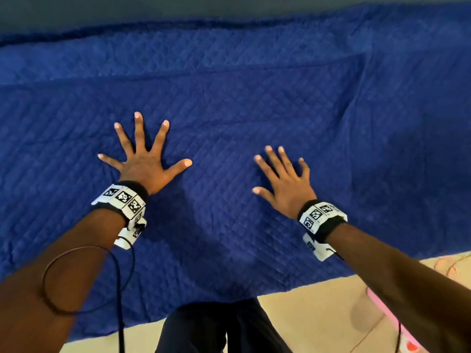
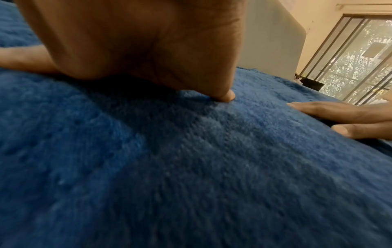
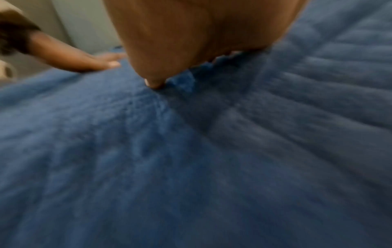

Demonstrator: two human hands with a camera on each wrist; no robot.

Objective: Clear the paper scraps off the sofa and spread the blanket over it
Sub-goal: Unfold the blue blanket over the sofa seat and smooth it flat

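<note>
A dark blue quilted blanket (image 1: 242,103) lies spread across the sofa, covering seat and backrest and hanging over the front edge. My left hand (image 1: 145,159) presses flat on it at centre left, fingers splayed wide. My right hand (image 1: 283,179) lies flat on it to the right, fingers straight. In the left wrist view the palm (image 2: 131,42) bears on the blanket (image 2: 191,167) and the right hand's fingers (image 2: 331,112) show at the right edge. The right wrist view is blurred; the blanket (image 3: 191,167) fills it. No paper scraps are in view.
Beige tiled floor (image 1: 305,314) runs in front of the sofa. A pink object (image 1: 387,314) lies on it at the lower right. My dark trouser legs (image 1: 216,327) stand against the blanket's hanging edge. A barred window (image 2: 356,58) shows beyond the sofa's end.
</note>
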